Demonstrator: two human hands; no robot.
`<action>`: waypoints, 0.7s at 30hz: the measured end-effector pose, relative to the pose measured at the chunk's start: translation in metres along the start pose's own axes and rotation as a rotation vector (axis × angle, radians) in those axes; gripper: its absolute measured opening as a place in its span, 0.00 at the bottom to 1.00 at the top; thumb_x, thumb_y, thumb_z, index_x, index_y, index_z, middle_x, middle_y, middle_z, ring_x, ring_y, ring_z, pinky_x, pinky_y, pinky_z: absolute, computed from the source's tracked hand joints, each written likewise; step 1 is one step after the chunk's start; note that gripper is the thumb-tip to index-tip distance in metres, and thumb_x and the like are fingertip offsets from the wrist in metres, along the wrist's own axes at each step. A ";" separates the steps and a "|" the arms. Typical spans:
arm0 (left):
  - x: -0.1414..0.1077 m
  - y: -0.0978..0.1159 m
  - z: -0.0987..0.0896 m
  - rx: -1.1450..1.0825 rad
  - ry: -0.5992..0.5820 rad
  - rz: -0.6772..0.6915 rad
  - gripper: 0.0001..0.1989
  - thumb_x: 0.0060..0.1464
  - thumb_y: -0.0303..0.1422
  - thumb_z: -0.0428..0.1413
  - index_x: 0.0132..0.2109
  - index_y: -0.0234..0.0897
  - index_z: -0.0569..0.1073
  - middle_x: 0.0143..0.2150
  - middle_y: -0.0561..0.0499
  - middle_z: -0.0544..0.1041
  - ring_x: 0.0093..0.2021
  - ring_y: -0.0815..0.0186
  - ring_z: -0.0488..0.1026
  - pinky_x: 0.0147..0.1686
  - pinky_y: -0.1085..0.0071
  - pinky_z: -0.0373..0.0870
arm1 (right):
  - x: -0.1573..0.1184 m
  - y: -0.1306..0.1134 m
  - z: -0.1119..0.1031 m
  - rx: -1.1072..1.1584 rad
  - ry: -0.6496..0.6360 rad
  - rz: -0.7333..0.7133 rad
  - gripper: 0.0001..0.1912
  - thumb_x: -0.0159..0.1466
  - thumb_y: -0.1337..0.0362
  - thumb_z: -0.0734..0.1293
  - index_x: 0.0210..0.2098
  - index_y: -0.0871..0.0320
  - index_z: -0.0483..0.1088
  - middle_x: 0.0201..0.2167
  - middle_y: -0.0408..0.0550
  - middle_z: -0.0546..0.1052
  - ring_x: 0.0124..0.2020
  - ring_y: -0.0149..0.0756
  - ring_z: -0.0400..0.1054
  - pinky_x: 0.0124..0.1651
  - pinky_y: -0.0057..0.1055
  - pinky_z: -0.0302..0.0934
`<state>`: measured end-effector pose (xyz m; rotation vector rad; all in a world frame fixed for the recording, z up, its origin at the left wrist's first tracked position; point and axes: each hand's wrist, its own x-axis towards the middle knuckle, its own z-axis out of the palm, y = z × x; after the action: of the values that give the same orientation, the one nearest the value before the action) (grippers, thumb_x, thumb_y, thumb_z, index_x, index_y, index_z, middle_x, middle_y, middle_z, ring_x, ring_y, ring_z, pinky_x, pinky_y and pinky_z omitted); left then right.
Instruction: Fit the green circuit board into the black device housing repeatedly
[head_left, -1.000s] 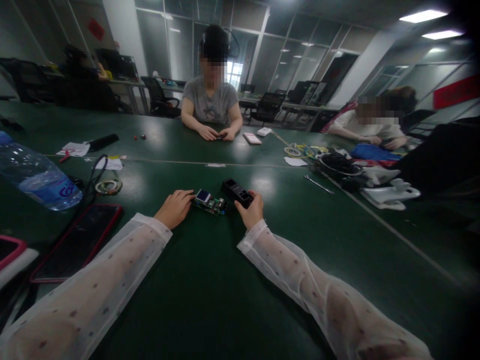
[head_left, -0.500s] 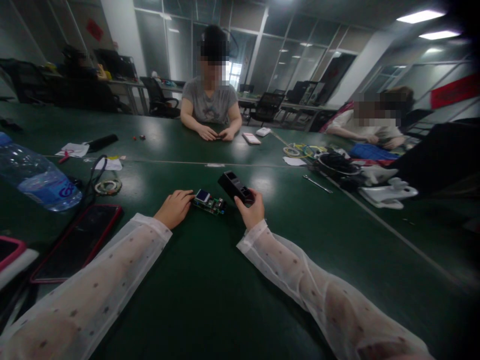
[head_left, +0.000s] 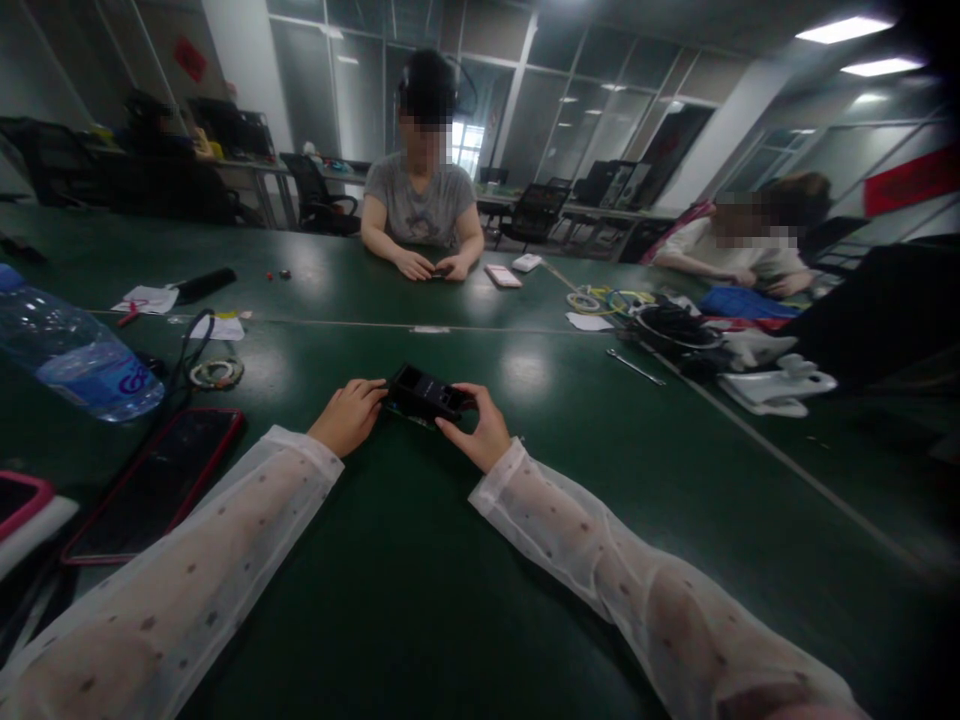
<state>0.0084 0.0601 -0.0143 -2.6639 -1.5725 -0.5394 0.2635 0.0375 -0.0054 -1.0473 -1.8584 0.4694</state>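
A black plastic housing (head_left: 427,393) with a rectangular window and smaller cut-outs lies over a circuit board in the middle of the table. My right hand (head_left: 482,428) grips its right end between thumb and fingers. Only a thin strip of the circuit board (head_left: 411,416) shows under the front edge of the housing; its screen is hidden. At the left end, my left hand (head_left: 351,414) has its fingers closed at the board's edge, the fingertips partly hidden. Whether the housing sits fully down on the board I cannot tell.
On the left are a red-edged phone (head_left: 161,485), a water bottle (head_left: 82,350) and a coiled cable (head_left: 216,373). A wrench (head_left: 635,367) lies to the right, near tangled cables (head_left: 675,325). Across the green table (head_left: 420,600) sits a person (head_left: 421,200); another is at far right.
My right hand has moved left and lowered the tilted housing over the circuit board, covering its screen and parts. My left hand has stayed in place.
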 end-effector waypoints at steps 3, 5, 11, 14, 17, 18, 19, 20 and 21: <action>0.000 0.001 -0.001 -0.007 0.005 0.010 0.15 0.63 0.29 0.45 0.54 0.35 0.68 0.60 0.43 0.67 0.58 0.54 0.62 0.52 0.55 0.65 | 0.001 0.004 0.002 -0.041 -0.051 0.006 0.26 0.56 0.62 0.70 0.52 0.57 0.59 0.46 0.53 0.70 0.46 0.43 0.68 0.50 0.45 0.65; 0.000 0.001 -0.002 -0.010 0.007 0.015 0.15 0.62 0.28 0.45 0.54 0.35 0.68 0.60 0.44 0.67 0.58 0.55 0.62 0.52 0.55 0.64 | 0.001 0.006 0.002 -0.075 -0.105 0.034 0.26 0.56 0.62 0.71 0.51 0.57 0.60 0.46 0.53 0.70 0.46 0.43 0.68 0.50 0.46 0.65; -0.001 0.001 -0.003 -0.021 0.000 0.015 0.15 0.62 0.28 0.45 0.54 0.34 0.68 0.60 0.43 0.66 0.59 0.55 0.61 0.53 0.55 0.64 | 0.001 0.010 0.002 -0.140 -0.179 0.068 0.28 0.55 0.60 0.72 0.52 0.57 0.61 0.47 0.53 0.69 0.49 0.45 0.66 0.51 0.48 0.65; -0.001 0.001 -0.003 -0.022 -0.008 0.016 0.15 0.62 0.28 0.45 0.54 0.34 0.68 0.61 0.43 0.66 0.59 0.55 0.61 0.52 0.55 0.64 | 0.001 0.013 0.003 -0.151 -0.189 0.070 0.29 0.55 0.60 0.73 0.52 0.56 0.61 0.47 0.53 0.69 0.49 0.45 0.66 0.51 0.49 0.65; -0.001 0.002 -0.004 -0.024 -0.006 0.012 0.15 0.62 0.28 0.45 0.54 0.35 0.68 0.61 0.43 0.66 0.59 0.54 0.61 0.52 0.54 0.64 | 0.001 0.016 0.004 -0.155 -0.196 0.086 0.29 0.54 0.59 0.73 0.52 0.57 0.61 0.47 0.53 0.69 0.49 0.45 0.66 0.50 0.49 0.66; -0.001 0.002 -0.004 -0.025 -0.005 0.011 0.15 0.62 0.28 0.44 0.54 0.35 0.68 0.61 0.43 0.66 0.59 0.54 0.61 0.52 0.54 0.64 | 0.001 0.017 0.004 -0.155 -0.198 0.089 0.29 0.54 0.59 0.73 0.52 0.57 0.61 0.47 0.53 0.69 0.49 0.45 0.66 0.50 0.49 0.66; -0.001 0.002 -0.004 -0.028 -0.004 0.010 0.15 0.62 0.28 0.44 0.54 0.35 0.68 0.61 0.43 0.66 0.59 0.54 0.61 0.52 0.54 0.64 | 0.001 0.017 0.004 -0.153 -0.199 0.091 0.29 0.54 0.59 0.73 0.52 0.57 0.62 0.47 0.53 0.69 0.49 0.45 0.66 0.50 0.50 0.66; -0.002 0.002 -0.004 -0.030 -0.004 0.009 0.16 0.62 0.28 0.44 0.54 0.35 0.68 0.61 0.43 0.66 0.59 0.54 0.61 0.52 0.54 0.64 | 0.001 0.017 0.004 -0.151 -0.200 0.089 0.29 0.54 0.58 0.73 0.52 0.56 0.61 0.48 0.53 0.69 0.49 0.45 0.66 0.50 0.50 0.66; -0.002 0.002 -0.005 -0.032 -0.005 0.009 0.16 0.62 0.28 0.44 0.54 0.35 0.68 0.61 0.43 0.66 0.59 0.54 0.61 0.52 0.54 0.64 | 0.001 0.017 0.004 -0.150 -0.199 0.086 0.29 0.54 0.58 0.73 0.52 0.56 0.61 0.48 0.53 0.69 0.49 0.45 0.66 0.50 0.50 0.65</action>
<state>0.0081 0.0569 -0.0101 -2.6959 -1.5648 -0.5628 0.2679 0.0480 -0.0181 -1.2222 -2.0552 0.5061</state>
